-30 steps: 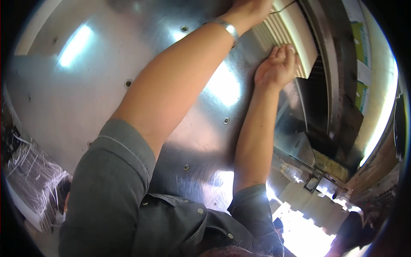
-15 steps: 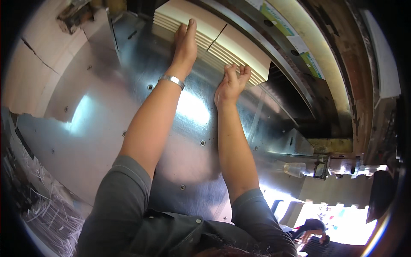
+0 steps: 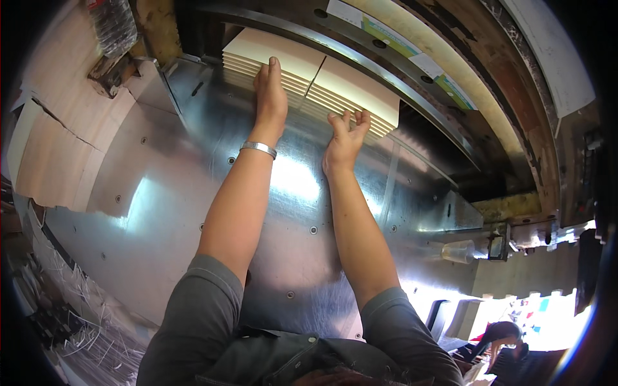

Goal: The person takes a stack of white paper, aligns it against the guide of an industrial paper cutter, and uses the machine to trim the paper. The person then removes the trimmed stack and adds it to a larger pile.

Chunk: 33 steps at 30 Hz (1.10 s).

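Two cream stacks of paper or board, a left stack (image 3: 277, 55) and a right stack (image 3: 357, 90), lie side by side on a metal table (image 3: 277, 257), with a narrow dark gap between them. Their front edges show stepped layers. My left hand (image 3: 270, 103), a silver band on its wrist, stands upright at the left stack's front edge, fingers stretched and thumb raised. At the right stack's front edge my right hand (image 3: 344, 138) has its fingers apart and slightly bent. Both hands hold nothing; whether every fingertip touches the layers is hard to see.
A metal machine beam (image 3: 399, 55) crosses just behind the stacks, above a dark recess. A clear plastic bottle (image 3: 114, 29) stands far left. At right are a clear cup (image 3: 458, 251) and another person (image 3: 502, 334). Paper strips (image 3: 96, 347) heap up at lower left.
The whole view has shifted, so stacks and table appear lower and the bottle shows. Both hands stay at the stacks' front edges; my right fingers look slightly more spread.
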Each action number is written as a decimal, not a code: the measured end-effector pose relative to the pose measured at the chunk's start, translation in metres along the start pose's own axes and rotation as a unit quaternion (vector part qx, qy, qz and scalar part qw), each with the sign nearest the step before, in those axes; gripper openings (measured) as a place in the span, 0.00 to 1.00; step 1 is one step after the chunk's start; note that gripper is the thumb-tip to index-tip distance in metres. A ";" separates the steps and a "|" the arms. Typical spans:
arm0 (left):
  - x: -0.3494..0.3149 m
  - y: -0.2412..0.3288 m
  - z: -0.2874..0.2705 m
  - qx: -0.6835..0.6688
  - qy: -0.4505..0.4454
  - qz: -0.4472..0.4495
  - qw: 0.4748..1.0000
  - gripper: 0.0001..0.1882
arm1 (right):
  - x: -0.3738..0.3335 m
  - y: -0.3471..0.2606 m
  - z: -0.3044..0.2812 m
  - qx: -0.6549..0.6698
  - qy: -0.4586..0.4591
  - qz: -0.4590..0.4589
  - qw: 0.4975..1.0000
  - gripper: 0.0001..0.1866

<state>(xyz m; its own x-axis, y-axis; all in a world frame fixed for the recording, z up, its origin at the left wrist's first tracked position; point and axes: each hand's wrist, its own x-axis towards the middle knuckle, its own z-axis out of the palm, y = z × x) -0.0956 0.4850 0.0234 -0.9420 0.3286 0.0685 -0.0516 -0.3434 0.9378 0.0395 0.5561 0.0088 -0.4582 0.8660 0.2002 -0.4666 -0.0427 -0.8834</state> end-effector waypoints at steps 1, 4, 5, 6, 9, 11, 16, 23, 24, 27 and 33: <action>0.001 -0.001 -0.001 0.002 0.000 -0.001 1.000 0.47 | 0.001 0.000 0.000 0.002 -0.011 0.002 1.000 0.54; 0.001 -0.001 -0.004 0.004 -0.005 -0.003 1.000 0.48 | 0.001 0.002 -0.001 -0.013 -0.011 -0.001 1.000 0.54; 0.001 -0.002 -0.004 0.003 -0.008 -0.002 1.000 0.48 | 0.001 0.003 -0.001 -0.009 -0.009 -0.007 1.000 0.54; 0.000 -0.002 -0.004 0.002 -0.012 -0.003 1.000 0.48 | 0.000 0.003 -0.001 -0.015 -0.006 -0.001 1.000 0.54; -0.002 -0.001 0.000 0.021 -0.002 0.009 1.000 0.42 | -0.001 0.006 -0.001 -0.012 0.000 -0.004 1.000 0.54; -0.001 -0.004 0.002 0.024 0.019 -0.004 1.000 0.43 | -0.002 0.005 -0.001 -0.010 0.005 -0.014 1.000 0.54; -0.004 -0.004 0.014 -0.078 0.031 -0.042 0.996 0.40 | 0.002 0.009 -0.007 0.010 0.023 0.000 1.000 0.56; 0.018 -0.010 -0.006 -0.032 0.000 -0.043 0.999 0.47 | 0.019 0.047 0.002 -0.042 0.048 -0.102 0.993 0.55; 0.011 -0.006 0.002 -0.032 0.005 -0.042 0.999 0.44 | 0.020 0.044 -0.004 -0.042 0.062 -0.117 0.990 0.55; 0.001 -0.002 0.004 -0.032 -0.008 -0.060 0.998 0.45 | 0.016 0.032 -0.008 -0.063 0.049 -0.102 0.992 0.57; 0.014 -0.026 -0.018 -0.073 -0.036 -0.008 0.997 0.38 | -0.042 -0.017 -0.032 -0.251 -0.045 -0.071 0.964 0.60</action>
<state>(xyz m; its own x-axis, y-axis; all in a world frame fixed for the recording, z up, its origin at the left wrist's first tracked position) -0.1128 0.4828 -0.0056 -0.9145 0.3957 0.0840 -0.1187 -0.4611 0.8794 0.0909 0.5361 0.0013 -0.4905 0.7982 0.3498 -0.1151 0.3386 -0.9339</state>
